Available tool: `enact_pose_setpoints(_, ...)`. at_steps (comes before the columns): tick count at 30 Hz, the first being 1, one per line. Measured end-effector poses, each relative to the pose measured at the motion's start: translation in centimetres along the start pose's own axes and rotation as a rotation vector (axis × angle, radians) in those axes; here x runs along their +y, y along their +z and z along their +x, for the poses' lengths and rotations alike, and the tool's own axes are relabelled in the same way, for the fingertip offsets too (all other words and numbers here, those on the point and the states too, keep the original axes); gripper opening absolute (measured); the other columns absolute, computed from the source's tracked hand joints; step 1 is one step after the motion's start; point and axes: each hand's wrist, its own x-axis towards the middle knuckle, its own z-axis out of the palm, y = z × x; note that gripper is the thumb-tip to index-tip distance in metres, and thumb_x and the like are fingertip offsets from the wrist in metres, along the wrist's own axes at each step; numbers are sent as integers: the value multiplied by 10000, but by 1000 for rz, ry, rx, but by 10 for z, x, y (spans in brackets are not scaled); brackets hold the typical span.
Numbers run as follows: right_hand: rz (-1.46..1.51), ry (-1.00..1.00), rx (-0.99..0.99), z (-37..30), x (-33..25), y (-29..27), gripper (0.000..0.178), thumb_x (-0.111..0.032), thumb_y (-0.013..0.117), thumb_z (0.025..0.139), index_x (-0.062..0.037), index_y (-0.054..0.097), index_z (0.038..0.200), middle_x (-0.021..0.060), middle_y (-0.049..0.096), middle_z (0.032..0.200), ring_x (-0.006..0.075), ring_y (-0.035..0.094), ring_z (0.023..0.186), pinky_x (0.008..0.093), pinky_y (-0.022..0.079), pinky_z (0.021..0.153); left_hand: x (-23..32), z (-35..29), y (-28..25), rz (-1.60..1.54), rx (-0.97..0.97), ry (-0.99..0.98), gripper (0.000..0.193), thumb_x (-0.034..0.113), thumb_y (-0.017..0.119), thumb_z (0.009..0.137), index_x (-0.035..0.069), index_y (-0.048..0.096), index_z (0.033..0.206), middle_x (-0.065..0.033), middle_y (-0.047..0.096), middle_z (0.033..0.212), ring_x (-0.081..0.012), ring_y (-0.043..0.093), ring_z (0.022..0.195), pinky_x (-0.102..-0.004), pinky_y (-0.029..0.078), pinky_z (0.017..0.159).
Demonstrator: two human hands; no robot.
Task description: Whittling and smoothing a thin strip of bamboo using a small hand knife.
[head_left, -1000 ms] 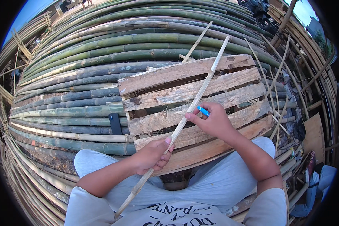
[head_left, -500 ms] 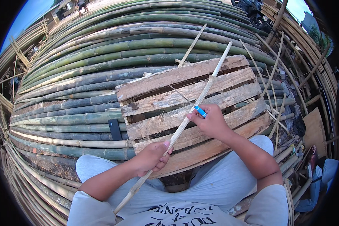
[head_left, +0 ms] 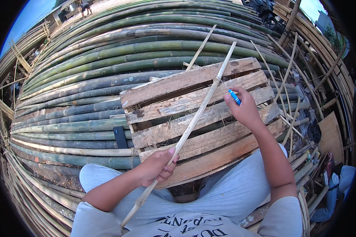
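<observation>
A long split bamboo strip (head_left: 197, 112) runs slantwise from my lap up past the far edge of a slatted wooden platform (head_left: 241, 103). My left hand (head_left: 159, 166) is wrapped round its lower part. In my right hand (head_left: 243, 106) is a knife with a blue handle (head_left: 234, 97). Its thin blade is hard to make out; it points toward a knot on the strip's upper part, and I cannot tell whether it touches. Shavings and thin fibres lie on the slats.
Green bamboo poles (head_left: 146, 47) lie in rows beyond the platform. A dark phone (head_left: 120, 137) rests on poles to its left. Loose strips (head_left: 284, 79) lean at the right, with a motorcycle (head_left: 268, 17) farther back. A person (head_left: 85, 8) stands far off at upper left.
My right hand has moved up and right with the knife, its blade turning toward the knot. The strip's far end has shifted slightly left and down. My left hand keeps its grip.
</observation>
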Motion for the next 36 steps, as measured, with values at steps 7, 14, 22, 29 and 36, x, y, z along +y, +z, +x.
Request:
enact_pose_setpoints(7, -308, 83, -86, -23, -40, 4, 443, -352, 542, 979, 64, 618, 1112, 179, 644, 714, 373, 663, 694, 491, 494, 662, 1, -3, -5, -78, -74, -16, 361, 448, 319, 1081, 137, 445, 948, 70, 302, 635, -28, 210, 472, -207, 143, 400)
enact_pose_setpoints(14, -389, -268, -339, -66, -64, 39, 349, -325, 528, 1001, -31, 551, 814, 155, 596, 621, 355, 613, 565, 470, 468, 521, 2, -2, -9, -125, -101, -45, 382, 474, 297, 1077, 157, 415, 899, 77, 303, 633, -20, 195, 461, -205, 115, 382)
enact_pose_setpoints(22, -500, -603, -203, -47, -40, 52, 329, -342, 595, 954, -85, 499, 772, 85, 545, 607, 276, 575, 464, 388, 447, 426, 13, -6, -3, -115, -67, -45, 420, 532, 322, 1056, 164, 396, 867, 81, 291, 619, -22, 179, 449, -211, 106, 375)
enact_pose_setpoints(29, -505, -599, -235, -45, -33, 45, 364, -380, 595, 960, -94, 493, 760, 66, 514, 518, 263, 561, 429, 393, 435, 409, 10, -10, 0, -139, -59, -40, 429, 539, 328, 1052, 157, 394, 867, 75, 290, 617, -24, 185, 451, -214, 110, 376)
enact_pose_setpoints(36, -571, -602, -276, -50, -49, 57, 364, -376, 599, 960, -93, 484, 763, 66, 518, 529, 254, 561, 438, 388, 432, 409, 11, -10, -2, -137, 6, -28, 427, 544, 334, 1049, 159, 393, 875, 71, 282, 618, -35, 191, 457, -221, 117, 381)
